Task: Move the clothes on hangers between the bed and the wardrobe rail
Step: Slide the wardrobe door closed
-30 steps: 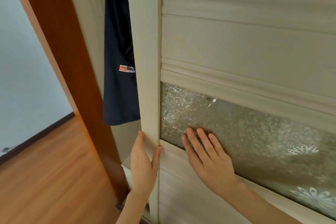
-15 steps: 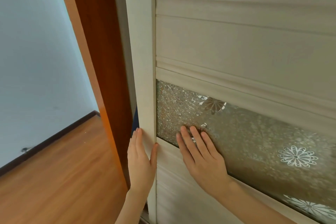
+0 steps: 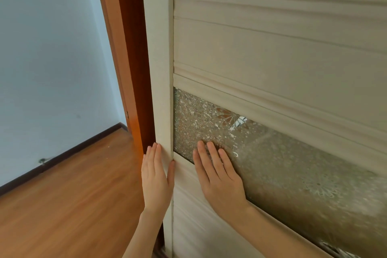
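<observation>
fingers (image 3: pixel 214 155) flat on wardrobe door (image 3: pixel 272 48)

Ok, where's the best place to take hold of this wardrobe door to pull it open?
The grip is the door's pale vertical edge strip, taken from the left, where the left hand lies: fingers at its outer edge, thumb in the step beside the textured glass. No handle shows, and the glass is flat, so the right hand can only press there.

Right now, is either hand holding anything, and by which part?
Nothing is gripped. The left hand lays straight fingers along the left edge of the wardrobe door; the right hand presses flat on its patterned glass panel.
</observation>
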